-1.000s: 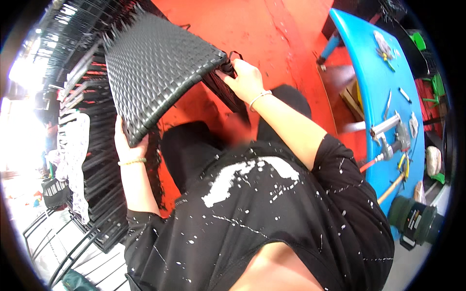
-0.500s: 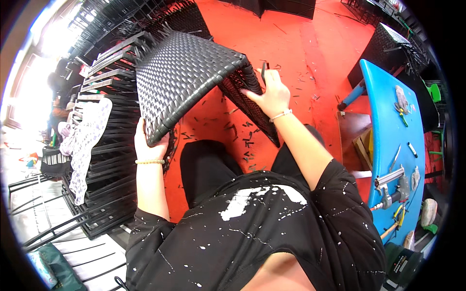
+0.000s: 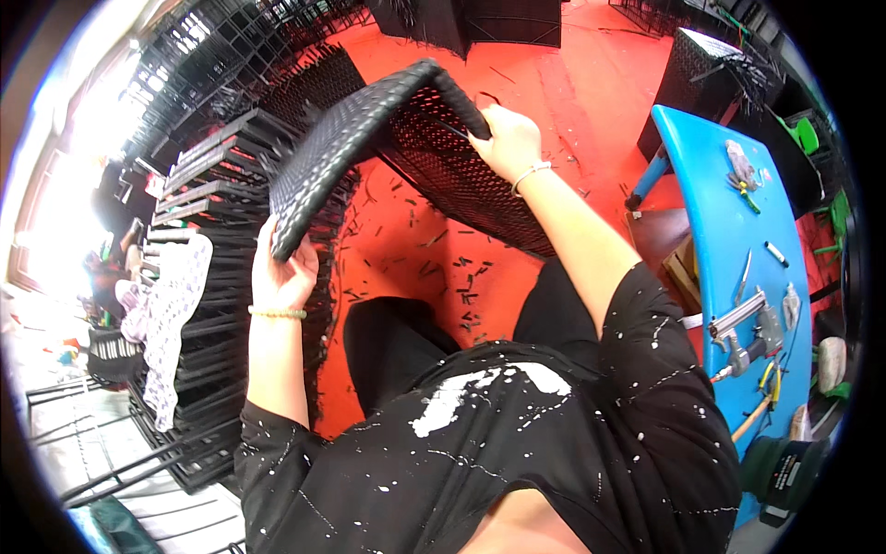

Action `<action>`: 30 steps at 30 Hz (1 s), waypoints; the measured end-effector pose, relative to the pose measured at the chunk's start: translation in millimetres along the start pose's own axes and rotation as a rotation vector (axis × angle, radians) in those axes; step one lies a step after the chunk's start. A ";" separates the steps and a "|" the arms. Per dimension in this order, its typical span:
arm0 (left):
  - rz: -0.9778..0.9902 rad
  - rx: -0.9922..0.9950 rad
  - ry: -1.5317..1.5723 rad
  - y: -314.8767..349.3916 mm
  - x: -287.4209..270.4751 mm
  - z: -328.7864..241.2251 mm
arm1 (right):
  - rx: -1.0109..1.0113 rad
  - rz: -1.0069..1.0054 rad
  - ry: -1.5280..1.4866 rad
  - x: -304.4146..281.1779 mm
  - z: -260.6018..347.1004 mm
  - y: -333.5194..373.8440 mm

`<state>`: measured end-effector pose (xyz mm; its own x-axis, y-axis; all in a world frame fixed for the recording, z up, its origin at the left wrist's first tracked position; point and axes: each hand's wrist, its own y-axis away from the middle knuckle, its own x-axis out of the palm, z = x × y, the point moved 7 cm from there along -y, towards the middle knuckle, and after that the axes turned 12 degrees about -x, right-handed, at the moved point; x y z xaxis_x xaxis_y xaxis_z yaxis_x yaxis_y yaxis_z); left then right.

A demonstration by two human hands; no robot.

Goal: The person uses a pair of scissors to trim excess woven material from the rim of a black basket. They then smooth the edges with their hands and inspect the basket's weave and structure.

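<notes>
The left hand (image 3: 288, 275) and right hand (image 3: 509, 146) were apart, each clamped on an edge of the woven piece (image 3: 334, 140) between them — a slackened left grip might have let it swing into the frames (image 3: 226, 277) beside that hand.

Blue table (image 3: 720, 245): carried a silver-grey gun-shaped tool (image 3: 767, 331), yellow-handled pliers (image 3: 773, 377), a slim pen (image 3: 776, 254) | red floor (image 3: 595, 92): bore short black strips (image 3: 467, 294), scattered across it

Floor (image 3: 591, 120) red, strewn with dark scraps (image 3: 466, 297). Blue tabletop (image 3: 716, 226) at right. Black frames (image 3: 229, 319) stacked at left. Light (image 3: 88, 138) at far left strong, washed out.
</notes>
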<state>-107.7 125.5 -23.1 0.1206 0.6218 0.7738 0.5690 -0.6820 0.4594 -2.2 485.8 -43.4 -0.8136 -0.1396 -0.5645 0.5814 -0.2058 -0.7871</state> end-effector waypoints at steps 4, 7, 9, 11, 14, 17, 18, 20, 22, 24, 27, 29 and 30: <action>-0.030 0.090 0.058 19.8 -26.0 -10.6 | -0.173 0.098 0.006 -17.8 34.5 -46.8; -0.065 0.017 0.189 40.6 -60.5 1.2 | -0.256 0.191 -0.023 -19.1 57.8 -60.5; -0.034 -0.003 0.247 58.9 -76.9 11.0 | -0.261 0.309 -0.027 -20.6 73.8 -62.2; -0.059 0.002 0.305 74.7 -92.1 25.9 | -0.310 0.368 -0.080 -18.2 89.4 -57.0; -0.087 -0.089 0.382 100.2 -96.5 55.0 | -0.396 0.468 -0.102 -29.6 104.9 -49.0; -0.057 -0.106 0.439 134.2 -93.9 71.4 | -0.474 0.524 -0.106 -42.7 124.1 -47.4; -0.035 -0.089 0.415 141.3 -97.8 72.7 | -0.497 0.538 -0.121 -48.1 128.6 -48.3; -0.078 -0.088 0.406 155.0 -100.2 79.7 | -0.503 0.614 -0.133 -52.4 134.8 -54.4; -0.140 -0.158 0.371 158.9 -101.7 97.2 | -0.528 0.707 -0.095 -43.5 135.1 -57.5; -0.219 -0.247 0.427 153.9 -119.1 115.9 | -0.548 0.690 -0.109 -21.5 136.0 -53.6; -0.227 -0.090 0.464 121.8 -197.7 113.0 | -0.540 0.728 -0.115 29.2 153.6 -33.6; -0.208 -0.148 0.551 99.7 -262.1 125.7 | -0.593 0.804 -0.048 67.2 175.9 -8.3; -0.399 -0.186 0.565 99.5 -298.0 139.7 | -0.536 0.911 -0.034 86.0 182.2 6.1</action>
<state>26.5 -73.9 -268.9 -0.5358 0.5774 0.6161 0.3281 -0.5299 0.7820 -69.8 296.1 -51.5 -0.0638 -0.0551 -0.9964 0.8922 0.4442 -0.0817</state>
